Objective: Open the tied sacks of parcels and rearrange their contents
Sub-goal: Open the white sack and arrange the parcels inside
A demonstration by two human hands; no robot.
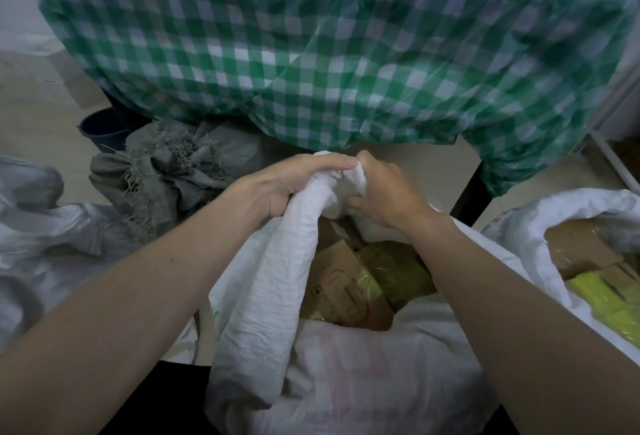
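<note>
Checked tablecloth [311, 64] behind crinkled woven sack [277, 296]

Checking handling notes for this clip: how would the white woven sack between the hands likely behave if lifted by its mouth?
The white sack creases in both hands, left hand and right hand, so likely floppy. The cardboard boxes inside suggest it's probably heavy and would sag.

Two bare hands show, the left hand [277, 185] and the right hand [388, 192]. Four white woven sacks are in view: the middle sack [294, 296], an open sack [540, 223] at the right, and two crumpled sacks [52, 234] at the left. One grey frayed sack [166, 171] sits behind them. One dark bucket [102, 130] stands by one checked tablecloth [311, 54].
</note>
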